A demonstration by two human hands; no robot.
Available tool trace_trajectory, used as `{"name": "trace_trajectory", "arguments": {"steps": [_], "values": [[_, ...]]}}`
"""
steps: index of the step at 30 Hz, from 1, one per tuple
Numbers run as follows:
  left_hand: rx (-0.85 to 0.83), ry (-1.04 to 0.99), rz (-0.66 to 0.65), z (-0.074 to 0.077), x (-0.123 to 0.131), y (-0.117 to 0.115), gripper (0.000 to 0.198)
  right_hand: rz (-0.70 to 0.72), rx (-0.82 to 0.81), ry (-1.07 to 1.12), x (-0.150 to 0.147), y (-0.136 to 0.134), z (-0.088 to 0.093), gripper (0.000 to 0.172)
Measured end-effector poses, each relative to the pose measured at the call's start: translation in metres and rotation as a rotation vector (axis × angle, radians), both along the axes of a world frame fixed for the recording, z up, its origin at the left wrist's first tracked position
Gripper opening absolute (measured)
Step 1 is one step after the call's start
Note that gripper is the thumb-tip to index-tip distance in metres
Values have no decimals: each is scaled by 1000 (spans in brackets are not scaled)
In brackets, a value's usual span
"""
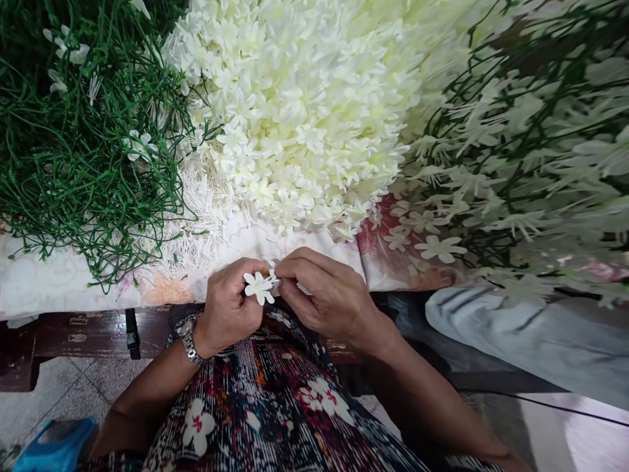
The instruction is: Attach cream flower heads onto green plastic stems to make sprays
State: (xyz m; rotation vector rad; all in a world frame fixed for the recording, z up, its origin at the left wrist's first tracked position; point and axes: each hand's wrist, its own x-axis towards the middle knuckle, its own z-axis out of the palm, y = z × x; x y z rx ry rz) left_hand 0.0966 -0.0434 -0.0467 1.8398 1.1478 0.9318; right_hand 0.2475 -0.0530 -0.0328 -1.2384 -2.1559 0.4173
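Close to the table's front edge, my two hands meet at a small white artificial flower (259, 287). My left hand (232, 307), with a metal watch on its wrist, is closed around the flower's lower part; its stem is hidden in the fist. From the other side, my right hand (329, 295) pinches at white petals beside it with thumb and forefinger. Just beyond the hands lies a big heap of loose cream-white flower heads (304, 151). A pile of green plastic stems (98, 157) is to the left, next to thin white stamens (196, 229).
Finished-looking white sprays with green stems (515, 164) spread over the right side. A floral cloth (162, 288) covers the table. Someone's leg in light grey trousers (531, 341) is at right. A blue plastic object (54, 449) stands on the floor at lower left.
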Motion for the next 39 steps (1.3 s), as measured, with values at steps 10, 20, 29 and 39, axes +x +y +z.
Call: {"name": "trace_trajectory", "arguments": {"steps": [10,20,29,39], "values": [[-238,-204,43,5,-4,4,16,-42,-18,52,6,-3,8,12],[-562,-567,26,5,-4,1,4,14,178,-2,6,-5,15,21],[-568,-516,-75,6,-8,3,6,74,146,-99,9,-7,21,13],[-537,-455,-60,8,-6,2,5,104,237,-281,7,-6,23,5]]}}
